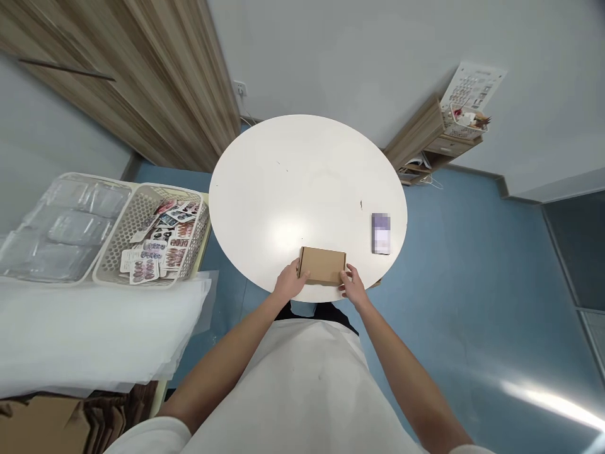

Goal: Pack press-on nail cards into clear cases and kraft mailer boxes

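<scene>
Spanning hand to hand: brown box (322,265) over the worktop's (265,183) near edge, long axis left-right. Left hand (290,279) pinches its left end, right hand (352,285) its right; neither grip nearer. Whether lifted, cannot tell.

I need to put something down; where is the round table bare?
Widest: the table's far half beyond the cardboard box, bar small marks. A narrower bare strip parts box from blurred purple item. Near edge crowded: left hand, box, right hand.
</scene>
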Available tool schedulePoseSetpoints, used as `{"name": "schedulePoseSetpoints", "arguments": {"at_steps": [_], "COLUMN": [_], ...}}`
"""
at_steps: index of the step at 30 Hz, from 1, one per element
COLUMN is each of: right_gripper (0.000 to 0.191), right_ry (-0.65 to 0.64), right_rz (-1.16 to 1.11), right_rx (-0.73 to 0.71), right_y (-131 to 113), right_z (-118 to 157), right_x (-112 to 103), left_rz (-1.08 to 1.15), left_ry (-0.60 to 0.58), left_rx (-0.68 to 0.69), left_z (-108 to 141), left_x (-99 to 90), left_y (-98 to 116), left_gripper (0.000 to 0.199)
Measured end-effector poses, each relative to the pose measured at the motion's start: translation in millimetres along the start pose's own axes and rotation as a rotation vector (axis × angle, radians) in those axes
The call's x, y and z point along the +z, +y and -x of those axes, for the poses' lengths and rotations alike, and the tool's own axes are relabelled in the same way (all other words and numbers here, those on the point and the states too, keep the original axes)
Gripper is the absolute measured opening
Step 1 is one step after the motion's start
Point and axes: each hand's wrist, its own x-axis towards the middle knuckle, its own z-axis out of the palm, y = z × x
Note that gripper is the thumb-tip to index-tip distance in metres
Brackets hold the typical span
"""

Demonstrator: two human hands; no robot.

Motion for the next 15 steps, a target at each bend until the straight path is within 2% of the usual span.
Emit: {"name": "schedulePoseSetpoints", "arguments": {"at_steps": [3,8,11,15], "right_gripper": [0.057,0.051,0.049,0.046], "right_ry": [-0.128,-0.174,-0.118,0.047], "right_rz": [-0.175,-0.323,-0.396,-0.427], "right_rx": [0.088,0.029,-0.049,-0.134], "right_y": [-7.7,4.7,29.5,75.4], "right_z": [-9.1,-21.0,-23.3,-21.7], "right_x": [-2.3,-17.5,-43.9,-96.5], "left_rz": [0.055,0.178,0.216,0.265], "left_ry": [0.033,0.127,0.137,0.055], "left_rx": [-0.061,-0.096,-0.057,0.065], "left_z": [-7.7,-3.4,4.6,11.1], "left_x": [1.6,16.1,40.6,89.7], "left_y": [4.0,22.5,51.0,104.9], "left_gripper": [0.049,0.042,0.044,0.050]}}
